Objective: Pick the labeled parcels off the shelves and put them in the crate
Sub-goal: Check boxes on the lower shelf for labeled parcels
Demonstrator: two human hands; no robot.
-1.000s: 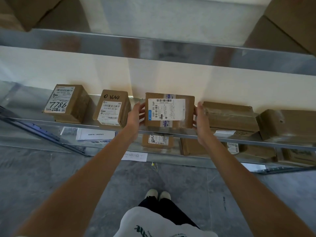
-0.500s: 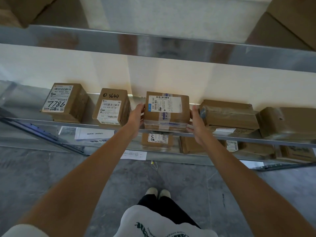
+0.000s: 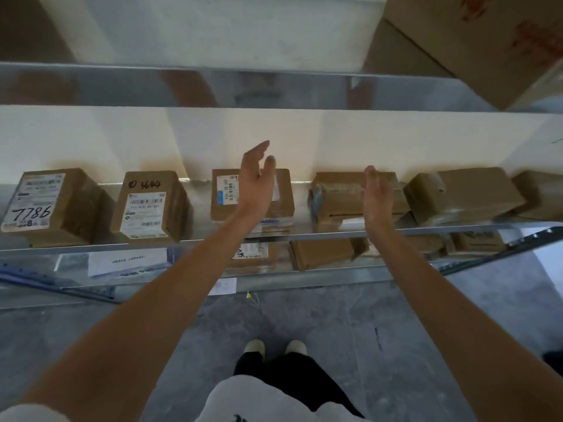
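Observation:
A row of brown cardboard parcels stands on the metal shelf [image 3: 91,246]. The middle parcel [image 3: 224,196] with a white barcode label rests on the shelf, partly hidden by my left hand [image 3: 254,181], which is raised in front of it with straight fingers and holds nothing. My right hand [image 3: 376,197] is also open, lifted in front of a taped brown parcel [image 3: 338,197] to the right. Further left stand a parcel marked 3644 [image 3: 149,205] and one marked 7786 [image 3: 45,205]. No crate is in view.
More brown parcels [image 3: 466,193] lie at the shelf's right end, and several lie on the lower shelf [image 3: 323,254]. A big carton [image 3: 487,41] sits on the upper shelf at top right. Papers lie on the lower left shelf. Grey floor and my feet are below.
Both hands have let go of the middle labeled parcel, which now rests on the shelf. My hands have lifted and spread apart, and the camera has moved nearer.

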